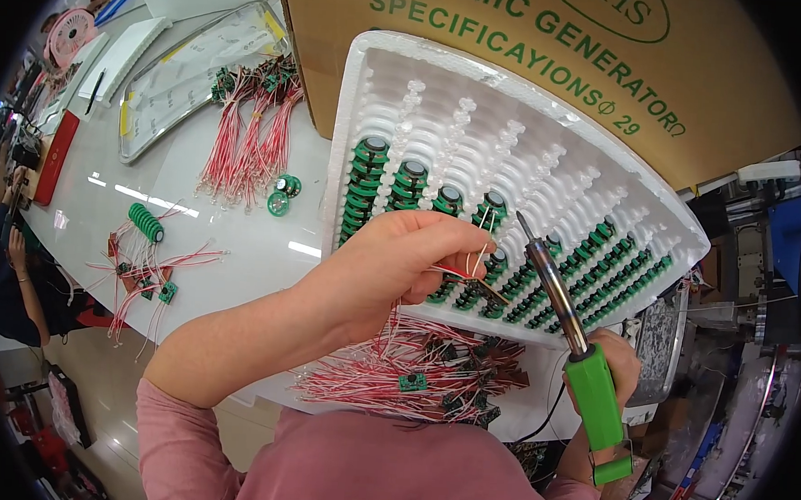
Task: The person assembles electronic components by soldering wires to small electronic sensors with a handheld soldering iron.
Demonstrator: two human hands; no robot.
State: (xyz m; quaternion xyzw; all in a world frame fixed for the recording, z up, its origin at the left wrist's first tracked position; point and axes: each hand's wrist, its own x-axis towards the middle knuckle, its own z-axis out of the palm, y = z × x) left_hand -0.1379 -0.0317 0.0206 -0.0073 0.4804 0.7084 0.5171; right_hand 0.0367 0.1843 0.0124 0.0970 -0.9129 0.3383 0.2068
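My left hand [402, 255] is closed in a pinch on thin red and white wires [474, 265], whose pale ends stick up past the fingertips. A small dark circuit board [486, 291] hangs by these wires just under the fingers. In my right hand [621, 363] is a soldering iron [595, 396] with a green handle, its dark tip pointing up and to the left, apart from the wires. Below both hands lies a white foam tray [527, 85] with rows of round green parts [364, 180] in its slots. My left hand covers part of the tray.
A heap of red and white wired boards [366, 379] lies between my body and the tray. More wire bundles [243, 151], loose green discs [278, 203] and a clear-covered tray [134, 141] are on the left. A cardboard box [520, 39] stands behind.
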